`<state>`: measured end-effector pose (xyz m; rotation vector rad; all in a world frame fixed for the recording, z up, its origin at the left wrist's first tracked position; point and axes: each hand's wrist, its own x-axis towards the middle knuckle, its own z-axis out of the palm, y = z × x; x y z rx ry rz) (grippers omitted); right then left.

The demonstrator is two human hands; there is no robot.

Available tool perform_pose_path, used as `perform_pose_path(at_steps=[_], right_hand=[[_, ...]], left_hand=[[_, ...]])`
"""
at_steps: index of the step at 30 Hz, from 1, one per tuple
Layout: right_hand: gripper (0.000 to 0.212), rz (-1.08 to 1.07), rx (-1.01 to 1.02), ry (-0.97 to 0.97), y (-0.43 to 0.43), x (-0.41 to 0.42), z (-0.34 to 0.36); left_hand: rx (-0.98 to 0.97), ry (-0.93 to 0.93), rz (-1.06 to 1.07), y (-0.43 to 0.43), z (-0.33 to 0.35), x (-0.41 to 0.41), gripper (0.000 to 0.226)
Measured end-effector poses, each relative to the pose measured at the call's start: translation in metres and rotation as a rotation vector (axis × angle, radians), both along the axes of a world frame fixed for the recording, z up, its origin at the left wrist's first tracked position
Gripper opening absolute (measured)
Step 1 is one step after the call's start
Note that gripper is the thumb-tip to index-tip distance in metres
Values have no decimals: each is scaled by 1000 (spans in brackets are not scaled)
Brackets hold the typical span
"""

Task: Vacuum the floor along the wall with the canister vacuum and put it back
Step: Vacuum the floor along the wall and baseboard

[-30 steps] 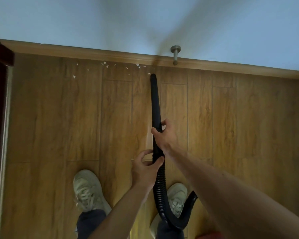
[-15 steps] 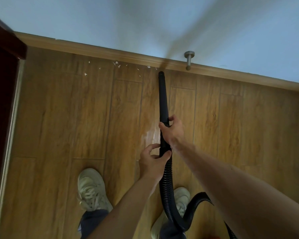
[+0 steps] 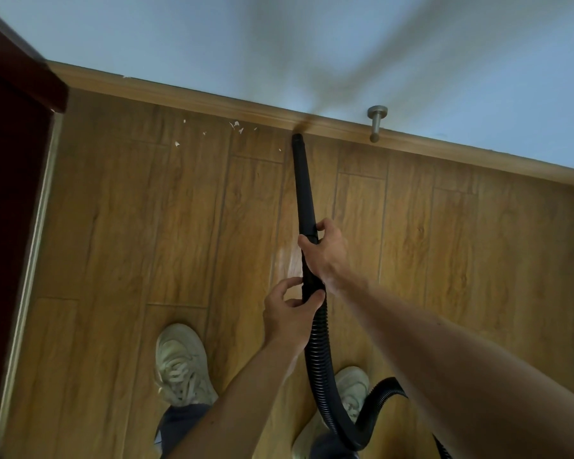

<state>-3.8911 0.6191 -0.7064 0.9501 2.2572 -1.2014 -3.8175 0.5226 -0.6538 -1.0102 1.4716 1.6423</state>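
A black vacuum wand (image 3: pixel 304 187) points at the wooden baseboard (image 3: pixel 212 101), its nozzle tip (image 3: pixel 297 139) almost at the wall. My right hand (image 3: pixel 325 253) grips the wand's lower part. Just below, my left hand (image 3: pixel 290 313) holds the cuff where the ribbed black hose (image 3: pixel 318 369) joins. The hose loops down between my shoes and off the bottom edge. Several white scraps (image 3: pixel 236 125) lie on the wood floor left of the nozzle, close to the baseboard. The canister itself is out of view.
A metal door stopper (image 3: pixel 376 122) sticks out of the baseboard right of the nozzle. A dark red door or cabinet (image 3: pixel 10 193) fills the left edge. My two pale sneakers (image 3: pixel 181 366) stand on the wood floor (image 3: pixel 461 260).
The view has shifted right and tilted. The nozzle has moved closer to the baseboard. Fewer white scraps lie beside the tip than a second ago. Both hands keep their hold.
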Motion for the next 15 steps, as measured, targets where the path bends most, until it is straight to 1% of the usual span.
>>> perform_pose_path(at_steps=[4, 10, 15], right_hand=[[23, -3, 1, -11, 4, 0, 3], [20, 16, -7, -37, 13, 22, 9], [21, 52, -17, -60, 3, 29, 9]], left_hand=[[6, 0, -7, 4, 2, 1, 32], [11, -32, -25, 11, 5, 21, 33], [3, -45, -14, 0, 6, 27, 34]])
